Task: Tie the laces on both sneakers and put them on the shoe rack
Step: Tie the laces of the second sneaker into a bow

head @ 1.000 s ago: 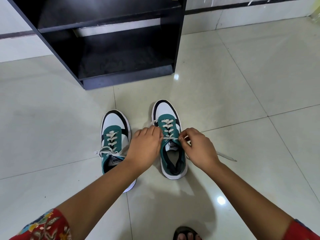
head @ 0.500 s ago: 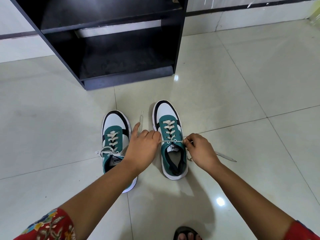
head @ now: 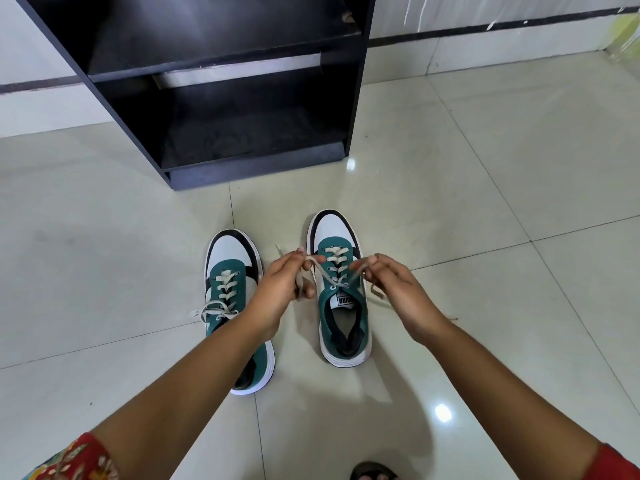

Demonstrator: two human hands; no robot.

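Both lace ends are now being lifted and drawn up off the right sneaker (head: 341,296), where half a second ago they were being pulled flat sideways. One lace end is being pinched in the left hand (head: 280,289), the other in the right hand (head: 394,289). Beside it on the floor (head: 485,202), the left sneaker (head: 232,289) is sitting already tied, with the shoe rack (head: 221,98) being left empty just beyond.

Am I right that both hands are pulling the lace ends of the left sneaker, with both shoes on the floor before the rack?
Not quite. The head view shows the left hand and right hand each gripping a lace end of the right sneaker, not the left sneaker. Both shoes stand on the floor before the rack.
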